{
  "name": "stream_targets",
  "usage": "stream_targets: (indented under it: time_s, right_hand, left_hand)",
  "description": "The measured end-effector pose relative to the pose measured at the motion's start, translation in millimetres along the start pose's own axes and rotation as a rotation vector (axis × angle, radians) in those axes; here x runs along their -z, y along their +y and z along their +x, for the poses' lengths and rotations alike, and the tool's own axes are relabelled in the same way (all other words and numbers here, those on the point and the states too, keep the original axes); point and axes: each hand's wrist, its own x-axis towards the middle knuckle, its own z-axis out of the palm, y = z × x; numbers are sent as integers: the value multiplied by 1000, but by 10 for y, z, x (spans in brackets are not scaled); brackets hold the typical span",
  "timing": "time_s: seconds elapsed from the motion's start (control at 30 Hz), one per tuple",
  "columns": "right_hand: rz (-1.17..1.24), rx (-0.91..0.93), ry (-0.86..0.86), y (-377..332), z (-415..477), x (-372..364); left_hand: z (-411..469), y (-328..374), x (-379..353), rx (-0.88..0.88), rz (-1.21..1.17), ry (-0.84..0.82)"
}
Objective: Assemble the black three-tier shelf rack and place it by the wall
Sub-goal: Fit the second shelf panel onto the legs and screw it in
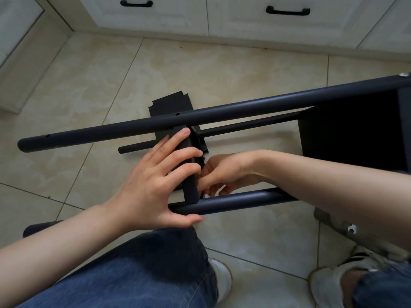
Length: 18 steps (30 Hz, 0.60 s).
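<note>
The black rack lies on its side on the tiled floor. Its upper pole (200, 114) runs across the frame and a lower pole (233, 201) lies nearer to me. One black shelf panel (351, 134) sits fixed between the poles at the right. A second shelf panel (171, 103) stands edge-on between the poles in the middle. My left hand (153, 181) grips this panel's near edge, fingers over it and thumb under the lower pole. My right hand (222, 174) reaches in from the right with curled fingers at the panel's inner corner; what it pinches is hidden.
White cabinets with black handles (288, 11) line the far side of the floor (89, 85). My jeans-clad knee (144, 263) and white shoes (329, 283) are at the bottom. A third, thinner pole (138, 147) lies behind the panel.
</note>
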Motion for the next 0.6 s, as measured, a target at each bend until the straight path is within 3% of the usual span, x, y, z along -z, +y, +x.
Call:
stream_targets:
  time_s: [0.6]
  right_hand:
    - [58,44,-23,11,-26,17]
  left_hand:
    - [-9,-14,-10,-8,8,-4]
